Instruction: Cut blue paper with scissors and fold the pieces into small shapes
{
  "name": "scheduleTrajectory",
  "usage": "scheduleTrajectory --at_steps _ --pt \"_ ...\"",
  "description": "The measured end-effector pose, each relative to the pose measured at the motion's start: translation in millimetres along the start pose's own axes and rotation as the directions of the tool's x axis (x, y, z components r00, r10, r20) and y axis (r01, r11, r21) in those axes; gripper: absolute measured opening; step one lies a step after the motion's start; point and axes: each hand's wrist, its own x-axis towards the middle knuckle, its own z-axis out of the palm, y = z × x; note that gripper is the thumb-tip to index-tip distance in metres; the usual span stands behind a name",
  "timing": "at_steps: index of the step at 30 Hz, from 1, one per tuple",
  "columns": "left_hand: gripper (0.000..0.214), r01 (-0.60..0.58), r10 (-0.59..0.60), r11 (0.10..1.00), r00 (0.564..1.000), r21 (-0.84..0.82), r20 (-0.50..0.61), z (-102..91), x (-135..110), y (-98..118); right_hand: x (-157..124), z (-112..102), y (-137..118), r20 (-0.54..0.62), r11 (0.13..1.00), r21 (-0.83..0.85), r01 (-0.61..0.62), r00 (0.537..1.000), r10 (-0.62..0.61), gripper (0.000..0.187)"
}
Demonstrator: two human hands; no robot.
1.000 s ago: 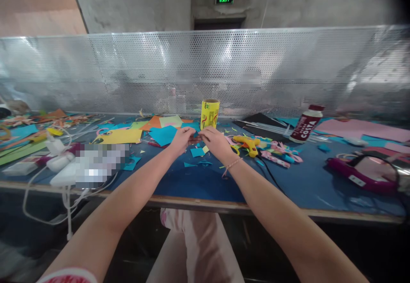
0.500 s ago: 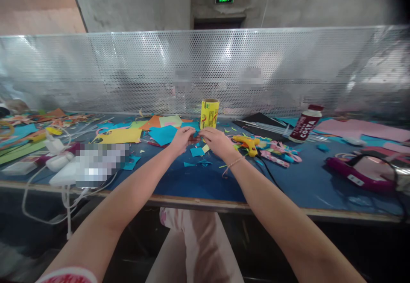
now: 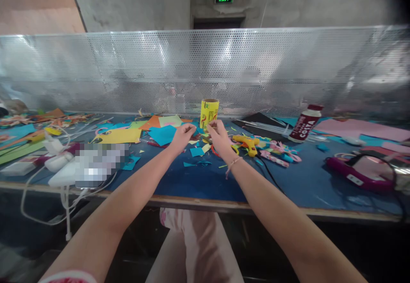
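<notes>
At the far left of the surface (image 3: 198, 184) we see loose white cables (image 3: 48, 163) and strips of coloured paper. Further in lies a yellow sheet (image 3: 120, 136), with a blue sheet (image 3: 162, 135) just beside it and an orange sheet (image 3: 153, 122) behind.

Our left hand (image 3: 182, 137) hovers above the blue sheet's right edge, fingers curled and thumb pinched toward the fingertips. Whether it grips anything we cannot tell; whatever sits between the fingers is too small to make out. Below and between the two hands lie small paper scraps (image 3: 197, 151), blue and pale yellow, scattered on the surface.

Our right hand (image 3: 219, 137) is raised just right of the left one, apart from it, fingers bent and drawn together at the tips near a yellow roll (image 3: 209, 113) that stands upright behind it. We cannot tell whether this hand holds a scrap either. A thin bracelet (image 3: 233, 164) circles the right wrist.

Right of that hand lies a yellow glue gun (image 3: 246, 142), then a heap of pink and blue cuttings (image 3: 278, 152). A dark bottle (image 3: 305, 124) with a white cap stands further right, tilted in view. At the far right rest pink sheets (image 3: 361, 128) and a magenta-rimmed object (image 3: 361, 172).
</notes>
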Motion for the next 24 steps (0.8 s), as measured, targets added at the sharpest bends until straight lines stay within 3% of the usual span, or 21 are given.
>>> scheduleTrajectory --at_steps 2,4,7,12,17,21,24 --pt "0.015 -0.035 0.033 0.998 0.998 0.047 0.044 0.9 -1.2 0.5 0.7 1.0 0.8 0.088 0.983 0.057 -0.176 0.981 0.170 0.029" --pt "0.016 -0.064 0.057 0.992 0.996 0.106 0.069 1.7 -3.2 1.9 0.6 1.3 0.1 0.232 0.968 0.036 -0.246 0.945 0.232 0.037" --pt "0.016 -0.090 0.078 0.981 0.994 0.169 0.080 1.6 -5.3 3.9 -0.3 1.6 -1.9 0.332 0.982 -0.017 -0.190 0.925 0.185 0.038" --pt "0.015 -0.035 0.023 0.980 0.998 0.197 0.059 0.7 -5.2 6.1 0.5 1.3 -1.4 0.324 0.996 -0.039 -0.078 0.942 0.087 0.033" --pt "0.012 0.029 -0.034 0.984 0.999 0.177 0.027 2.4 -5.9 7.5 1.3 -2.0 -3.2 0.360 0.995 -0.007 -0.103 0.928 0.099 0.030" --pt "0.009 0.076 -0.087 0.986 0.994 0.149 0.065 2.9 -5.5 5.0 1.9 -6.1 -5.1 0.408 0.992 -0.085 -0.097 0.905 0.124 0.027" --pt "0.007 0.147 -0.159 0.982 0.982 0.116 0.102 2.5 -4.1 3.6 3.5 -9.9 -2.8 0.461 0.979 -0.201 0.032 0.885 0.065 0.031"
